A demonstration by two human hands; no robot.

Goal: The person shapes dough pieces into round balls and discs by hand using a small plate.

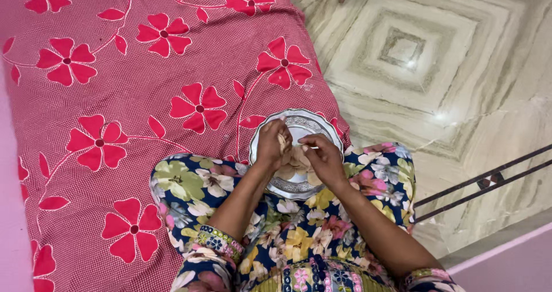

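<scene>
Marble floor with square inlay lies right of a red flower-printed bedsheet [115, 96]. I see a round embossed silver plate [305, 125] resting on the lap. Left hand [271, 145] is curled around a small pale food piece [282, 142]; right hand [323, 157] pinches near it, contents unclear. Judgement: work over the plate so scraps land inside.

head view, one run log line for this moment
left hand: holds pale piece | right hand: over plate | plate: on lap
</scene>
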